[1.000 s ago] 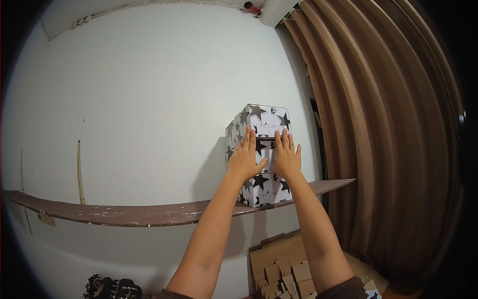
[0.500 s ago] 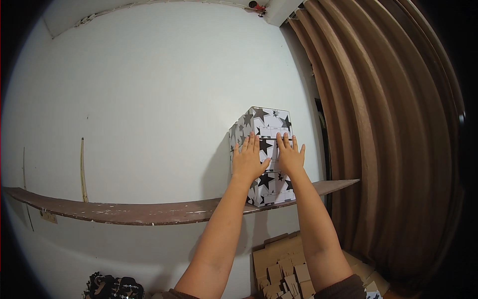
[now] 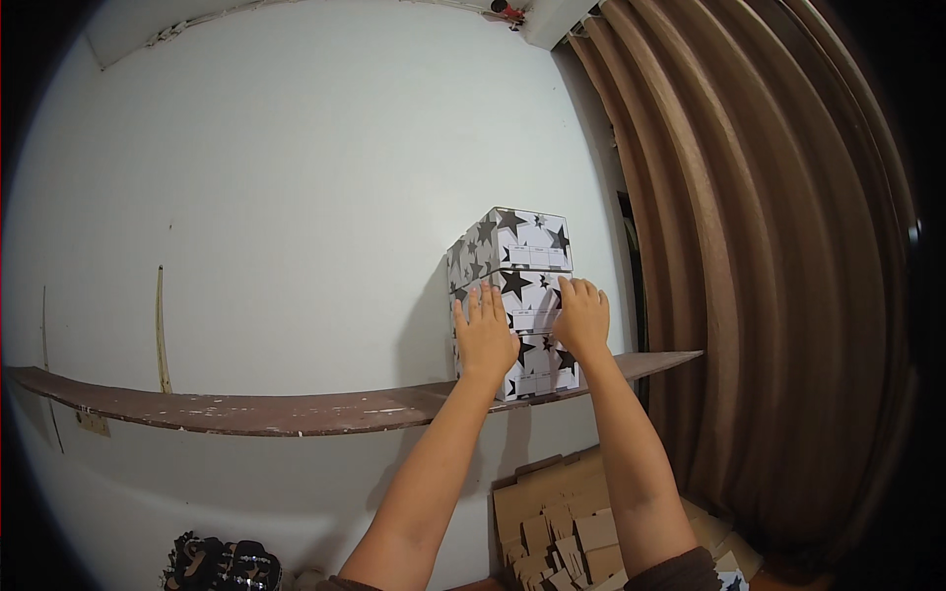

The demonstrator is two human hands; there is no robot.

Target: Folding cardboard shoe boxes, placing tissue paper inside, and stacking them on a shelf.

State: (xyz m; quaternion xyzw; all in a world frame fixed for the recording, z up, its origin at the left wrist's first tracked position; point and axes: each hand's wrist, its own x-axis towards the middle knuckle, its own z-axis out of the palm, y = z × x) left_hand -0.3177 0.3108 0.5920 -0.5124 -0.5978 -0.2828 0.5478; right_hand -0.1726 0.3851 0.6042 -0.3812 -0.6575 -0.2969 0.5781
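Note:
Three white boxes with black and grey stars are stacked on a wall shelf: a top box (image 3: pixel 535 239), a middle box (image 3: pixel 530 288) and a bottom box (image 3: pixel 537 382). My left hand (image 3: pixel 485 338) lies against the front left corner of the middle and bottom boxes, its fingers stretched and slightly spread. At the right front edge of the middle box is my right hand (image 3: pixel 583 317), with its fingers a little bent and its thumb side toward the front. Neither hand wraps round a box. Parts of the lower two boxes are hidden behind my hands.
The narrow brown shelf (image 3: pixel 266 414) with worn paint runs along the white wall. A brown curtain (image 3: pixel 749 295) hangs at the right. Flattened brown cardboard (image 3: pixel 552 492) is piled below the shelf. Black sandals (image 3: pixel 222 566) lie at the lower left.
Both hands have come down from the upper front of the stack; the left moved to the left corner, the right to the right edge. My right fingers bent. The view shifted slightly.

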